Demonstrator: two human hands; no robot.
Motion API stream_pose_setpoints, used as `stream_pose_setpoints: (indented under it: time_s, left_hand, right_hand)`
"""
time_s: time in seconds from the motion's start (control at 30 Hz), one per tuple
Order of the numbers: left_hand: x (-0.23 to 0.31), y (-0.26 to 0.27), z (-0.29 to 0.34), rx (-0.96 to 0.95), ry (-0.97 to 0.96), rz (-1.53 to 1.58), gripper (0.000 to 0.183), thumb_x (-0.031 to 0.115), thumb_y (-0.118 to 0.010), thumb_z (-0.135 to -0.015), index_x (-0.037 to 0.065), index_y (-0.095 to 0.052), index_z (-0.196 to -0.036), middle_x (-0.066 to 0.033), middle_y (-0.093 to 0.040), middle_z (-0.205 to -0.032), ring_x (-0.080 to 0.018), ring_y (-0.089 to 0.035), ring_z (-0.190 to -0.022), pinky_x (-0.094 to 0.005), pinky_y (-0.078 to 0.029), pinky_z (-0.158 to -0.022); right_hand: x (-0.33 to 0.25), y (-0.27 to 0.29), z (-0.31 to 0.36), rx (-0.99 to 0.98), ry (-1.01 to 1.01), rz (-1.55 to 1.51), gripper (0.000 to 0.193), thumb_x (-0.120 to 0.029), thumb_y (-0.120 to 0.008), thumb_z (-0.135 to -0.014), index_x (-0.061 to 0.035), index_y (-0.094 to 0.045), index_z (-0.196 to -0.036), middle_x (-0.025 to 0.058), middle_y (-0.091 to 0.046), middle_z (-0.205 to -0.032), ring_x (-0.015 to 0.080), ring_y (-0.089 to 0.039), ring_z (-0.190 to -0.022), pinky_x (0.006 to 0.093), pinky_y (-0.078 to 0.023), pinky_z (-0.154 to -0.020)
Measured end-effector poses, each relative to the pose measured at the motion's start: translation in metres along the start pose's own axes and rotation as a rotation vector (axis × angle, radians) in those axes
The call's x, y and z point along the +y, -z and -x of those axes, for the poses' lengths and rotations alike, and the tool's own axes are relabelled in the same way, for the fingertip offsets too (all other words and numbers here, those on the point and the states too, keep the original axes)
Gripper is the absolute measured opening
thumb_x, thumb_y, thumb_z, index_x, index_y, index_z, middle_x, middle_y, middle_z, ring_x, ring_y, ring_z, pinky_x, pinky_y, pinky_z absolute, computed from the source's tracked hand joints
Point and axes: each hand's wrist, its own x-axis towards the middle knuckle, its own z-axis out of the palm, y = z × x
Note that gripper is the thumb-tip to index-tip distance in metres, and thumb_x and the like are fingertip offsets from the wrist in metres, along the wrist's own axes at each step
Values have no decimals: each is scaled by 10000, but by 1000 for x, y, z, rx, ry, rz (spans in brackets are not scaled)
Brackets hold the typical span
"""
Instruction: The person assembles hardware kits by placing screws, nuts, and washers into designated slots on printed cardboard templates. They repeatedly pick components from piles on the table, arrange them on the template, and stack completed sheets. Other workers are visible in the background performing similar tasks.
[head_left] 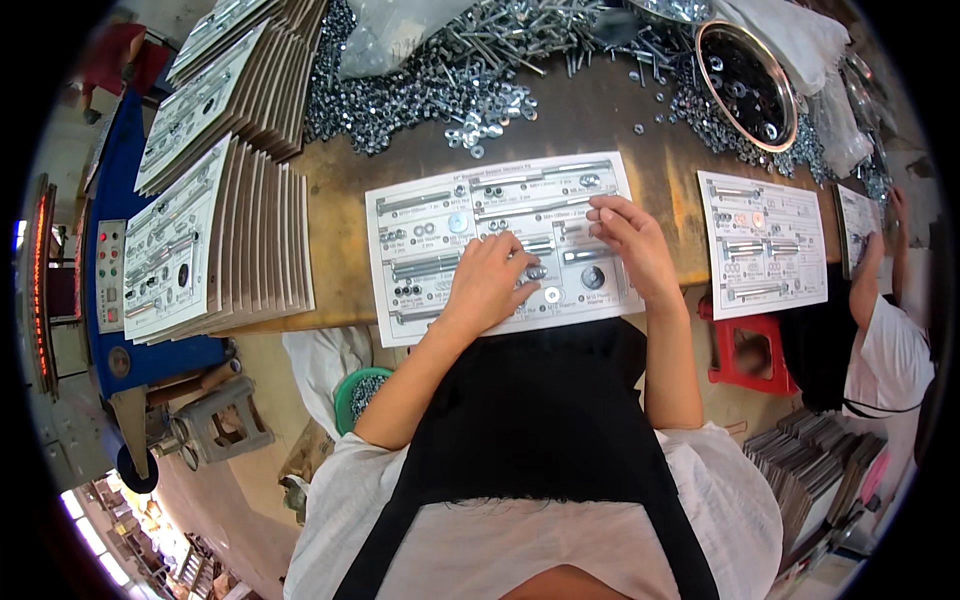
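Note:
A white printed card point(405, 325) lies on the table in front of me, with bolts, nuts and washers set over its printed pictures. My left hand point(488, 282) rests on the card's middle, fingers bent and apart, close to a small nut point(537, 272). My right hand point(640, 250) hovers over the card's right side, thumb and fingertips drawn together near the end of a long bolt point(535, 211). Whatever is between those fingertips is too small to make out. A dark round washer point(593, 278) sits below the right hand, and a pale washer point(553, 295) beside the left thumb.
Stacks of filled cards point(255, 240) stand at the left. Heaped nuts point(400, 110) and bolts point(520, 35) cover the far side, beside a metal bowl point(748, 88). Another card point(765, 240) lies to the right, near a co-worker point(885, 350). A red stool point(750, 355) stands below.

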Motion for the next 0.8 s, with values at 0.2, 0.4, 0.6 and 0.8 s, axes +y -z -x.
stream_pose_setpoints:
  time_s: [0.2,0.4,0.6,0.8]
  left_hand:
    - [-49,39,-66,260,376,139,177,267,-708,-864,113,-717,-951,-68,-618,-931,-289,-624,-791,-426,-485,-728]
    - [-106,10,-132,253,389,-140,230,234,-731,-837,76,-704,-1003,-112,-629,-1017,-338,-645,-948,-436,-519,-799]
    - [-114,11,-121,291,339,-102,156,193,-726,-838,56,-750,-908,-133,-678,-974,-345,-657,-878,-439,-517,-791]
    - [-133,21,-117,360,494,185,114,153,-726,-832,63,-770,-887,-122,-722,-871,-266,-695,-784,-368,-533,-726]
  right_hand:
    - [-5,-38,-63,-46,425,502,213,-116,-610,-945,-37,-715,-1112,75,-730,-945,168,-675,-787,293,-535,-758]
    - [21,-84,-171,178,750,1127,186,-196,-727,-812,-104,-678,-965,93,-642,-989,315,-640,-941,433,-536,-765]
    - [22,-82,-184,186,622,904,148,-165,-720,-831,-72,-751,-942,98,-726,-869,287,-696,-812,366,-543,-740]
    - [6,-74,-169,33,291,430,224,-100,-759,-824,-7,-743,-1028,96,-749,-851,149,-700,-707,271,-555,-677]
